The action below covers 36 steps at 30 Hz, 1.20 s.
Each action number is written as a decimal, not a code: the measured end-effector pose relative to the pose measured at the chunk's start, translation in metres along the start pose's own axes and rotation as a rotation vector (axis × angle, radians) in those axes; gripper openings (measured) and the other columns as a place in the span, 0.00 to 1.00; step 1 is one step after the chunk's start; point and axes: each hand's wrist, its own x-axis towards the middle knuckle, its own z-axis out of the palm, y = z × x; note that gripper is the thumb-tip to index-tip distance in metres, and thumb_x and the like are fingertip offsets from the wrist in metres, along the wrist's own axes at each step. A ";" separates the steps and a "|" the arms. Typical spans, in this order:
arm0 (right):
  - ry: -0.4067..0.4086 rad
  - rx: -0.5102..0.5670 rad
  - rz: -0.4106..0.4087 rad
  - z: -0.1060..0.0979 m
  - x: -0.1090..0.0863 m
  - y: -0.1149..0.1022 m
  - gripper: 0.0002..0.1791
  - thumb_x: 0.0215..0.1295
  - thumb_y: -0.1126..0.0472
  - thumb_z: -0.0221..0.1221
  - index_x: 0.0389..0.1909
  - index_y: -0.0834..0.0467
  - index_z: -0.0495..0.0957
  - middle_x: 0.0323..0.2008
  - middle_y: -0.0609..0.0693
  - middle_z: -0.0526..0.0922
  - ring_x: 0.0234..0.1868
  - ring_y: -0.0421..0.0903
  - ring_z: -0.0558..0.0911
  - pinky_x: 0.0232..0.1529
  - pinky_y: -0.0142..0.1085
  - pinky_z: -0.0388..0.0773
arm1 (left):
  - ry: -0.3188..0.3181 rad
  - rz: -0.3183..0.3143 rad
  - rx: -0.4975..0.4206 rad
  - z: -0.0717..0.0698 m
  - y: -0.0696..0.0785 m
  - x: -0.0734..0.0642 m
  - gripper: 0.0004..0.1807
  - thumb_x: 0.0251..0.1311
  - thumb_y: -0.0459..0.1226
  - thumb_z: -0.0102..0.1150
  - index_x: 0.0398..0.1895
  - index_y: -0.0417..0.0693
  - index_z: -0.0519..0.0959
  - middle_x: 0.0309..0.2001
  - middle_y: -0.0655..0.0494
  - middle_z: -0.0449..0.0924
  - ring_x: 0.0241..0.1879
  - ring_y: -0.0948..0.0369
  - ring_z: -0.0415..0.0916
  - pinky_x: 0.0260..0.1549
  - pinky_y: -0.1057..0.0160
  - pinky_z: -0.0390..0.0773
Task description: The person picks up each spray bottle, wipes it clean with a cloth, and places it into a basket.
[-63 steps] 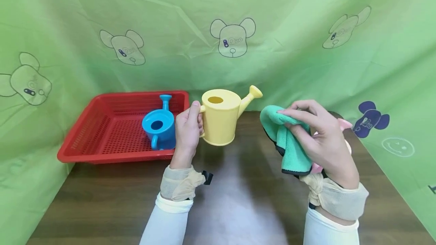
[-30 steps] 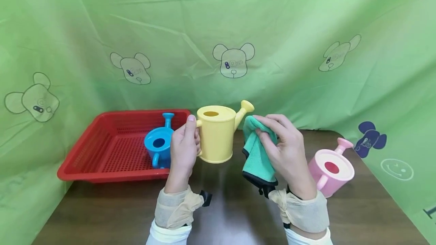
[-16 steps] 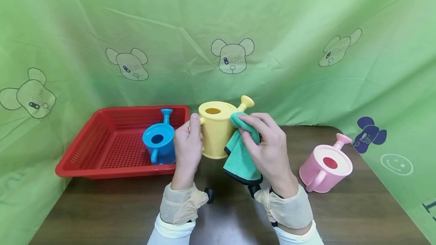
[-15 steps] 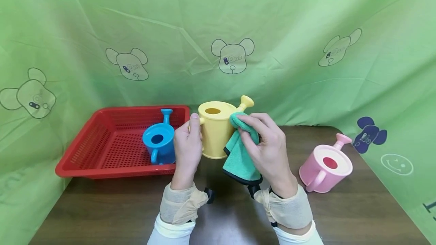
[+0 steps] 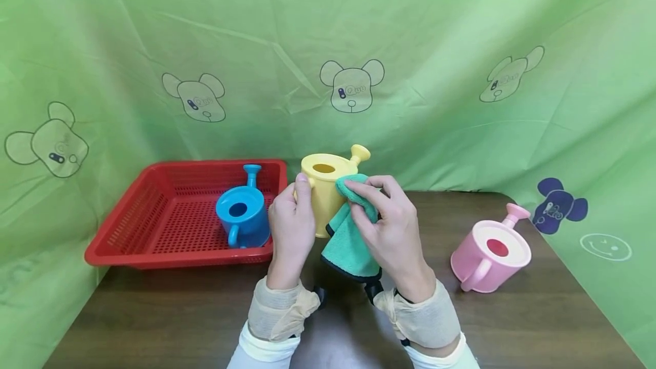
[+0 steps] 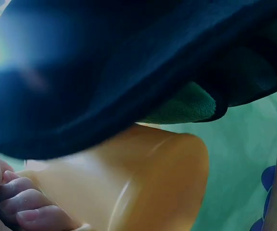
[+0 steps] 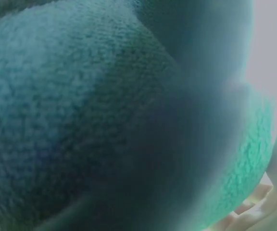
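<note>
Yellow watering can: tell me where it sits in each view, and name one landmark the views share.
Head: yellow watering can near the middle, its right side partly behind the green cloth.
Left wrist: yellow watering can at the bottom, left of centre, below the green cloth.
Right wrist: not visible.
Shared landmark: the green cloth, which covers much of the right wrist picture.
</note>
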 end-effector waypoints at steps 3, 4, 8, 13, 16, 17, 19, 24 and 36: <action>0.006 -0.014 -0.011 0.003 -0.002 -0.001 0.20 0.58 0.74 0.68 0.50 0.54 0.91 0.42 0.56 0.83 0.39 0.50 0.85 0.37 0.38 0.82 | -0.008 0.056 0.043 0.003 -0.001 -0.003 0.24 0.79 0.50 0.51 0.23 0.46 0.73 0.19 0.47 0.78 0.21 0.58 0.76 0.25 0.67 0.75; 0.004 -0.019 -0.016 0.005 -0.003 -0.002 0.20 0.58 0.75 0.68 0.50 0.54 0.91 0.42 0.57 0.83 0.38 0.50 0.85 0.36 0.39 0.83 | -0.016 0.073 0.057 0.004 -0.001 -0.004 0.24 0.79 0.50 0.51 0.24 0.46 0.73 0.19 0.48 0.76 0.20 0.59 0.74 0.23 0.67 0.73; -0.003 -0.034 -0.028 0.010 -0.005 -0.005 0.20 0.57 0.75 0.68 0.49 0.55 0.91 0.41 0.57 0.82 0.34 0.50 0.84 0.34 0.40 0.83 | -0.045 0.116 0.114 0.007 -0.001 -0.008 0.23 0.79 0.49 0.50 0.26 0.46 0.73 0.18 0.51 0.73 0.17 0.61 0.69 0.21 0.68 0.69; -0.006 -0.045 -0.019 0.015 -0.005 -0.006 0.20 0.58 0.75 0.67 0.49 0.55 0.91 0.41 0.57 0.82 0.32 0.48 0.82 0.31 0.38 0.81 | -0.050 0.135 0.157 0.007 -0.001 -0.009 0.22 0.79 0.50 0.50 0.28 0.45 0.74 0.18 0.51 0.73 0.17 0.62 0.67 0.21 0.68 0.68; -0.007 -0.059 -0.015 0.016 -0.006 -0.006 0.20 0.58 0.75 0.67 0.49 0.55 0.91 0.40 0.57 0.81 0.30 0.48 0.81 0.30 0.38 0.80 | -0.043 0.154 0.189 0.007 -0.001 -0.009 0.23 0.79 0.49 0.50 0.26 0.45 0.73 0.17 0.51 0.71 0.16 0.62 0.66 0.20 0.68 0.66; -0.008 -0.064 -0.014 0.016 -0.007 -0.006 0.20 0.58 0.74 0.67 0.49 0.55 0.91 0.40 0.57 0.81 0.30 0.48 0.80 0.30 0.38 0.80 | -0.041 0.160 0.200 0.007 -0.001 -0.010 0.23 0.79 0.49 0.50 0.26 0.45 0.72 0.17 0.51 0.70 0.16 0.62 0.65 0.19 0.68 0.65; -0.009 -0.071 -0.013 0.017 -0.007 -0.007 0.20 0.58 0.74 0.67 0.49 0.56 0.91 0.40 0.58 0.81 0.29 0.48 0.80 0.29 0.38 0.80 | -0.038 0.169 0.214 0.008 -0.001 -0.010 0.23 0.79 0.49 0.50 0.26 0.45 0.72 0.17 0.52 0.70 0.16 0.63 0.64 0.19 0.68 0.65; -0.018 -0.081 -0.008 0.018 -0.008 -0.007 0.19 0.59 0.73 0.67 0.50 0.56 0.91 0.40 0.58 0.80 0.29 0.48 0.79 0.28 0.38 0.80 | -0.042 0.175 0.222 0.009 0.000 -0.012 0.23 0.79 0.50 0.51 0.27 0.45 0.73 0.18 0.52 0.71 0.16 0.63 0.65 0.20 0.68 0.67; -0.070 -0.105 0.004 0.021 -0.009 -0.011 0.17 0.57 0.72 0.67 0.47 0.56 0.91 0.40 0.57 0.81 0.30 0.51 0.79 0.26 0.40 0.78 | -0.033 0.194 0.233 0.006 0.001 -0.010 0.23 0.79 0.49 0.50 0.25 0.45 0.71 0.17 0.52 0.68 0.15 0.62 0.64 0.19 0.67 0.64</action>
